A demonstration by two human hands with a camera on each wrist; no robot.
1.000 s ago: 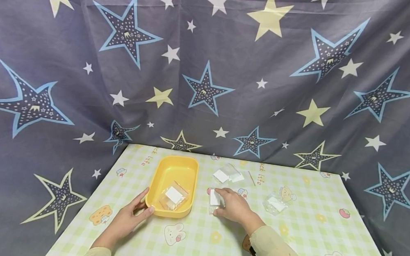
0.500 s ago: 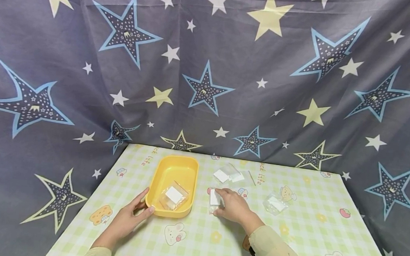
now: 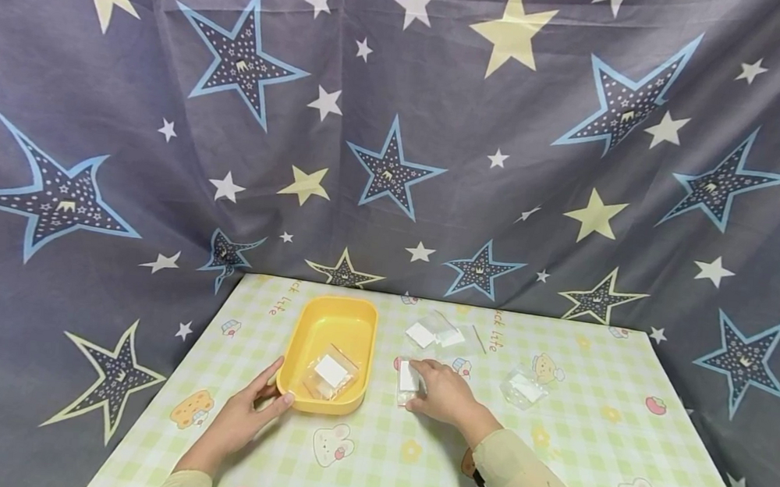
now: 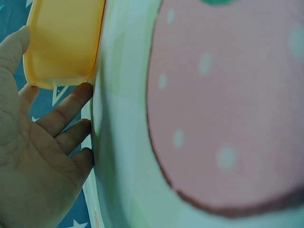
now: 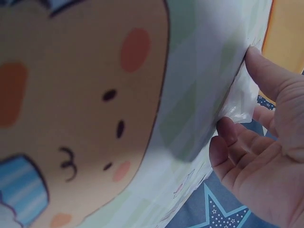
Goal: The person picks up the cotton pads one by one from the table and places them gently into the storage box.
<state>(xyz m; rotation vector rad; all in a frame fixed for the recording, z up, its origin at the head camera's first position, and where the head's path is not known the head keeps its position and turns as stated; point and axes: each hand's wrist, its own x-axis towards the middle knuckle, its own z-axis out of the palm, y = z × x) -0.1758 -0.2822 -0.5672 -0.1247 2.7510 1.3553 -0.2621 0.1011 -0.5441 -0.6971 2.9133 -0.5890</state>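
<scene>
A yellow plastic tray (image 3: 333,318) sits on the table, with a small clear zip bag holding a white card (image 3: 331,371) inside. My left hand (image 3: 239,417) touches the tray's near left corner, thumb and extended fingers either side of it. In the left wrist view the fingers spread loosely beside the yellow wall (image 4: 64,47). Right of the tray, my right hand (image 3: 447,394) pinches another small clear bag with a white card (image 3: 408,377) between thumb and fingers, low at the tabletop. The right wrist view shows its crinkled clear plastic (image 5: 240,97), partly hidden by the fingers.
Clear bags with white cards (image 3: 421,334) lie farther back, overlapping, beside a thin reddish strip (image 3: 479,339). Another clear bag (image 3: 524,388) lies right of my right hand. A checked, cartoon-printed cover (image 3: 367,476) spans the table; a starry curtain (image 3: 389,251) hangs behind it.
</scene>
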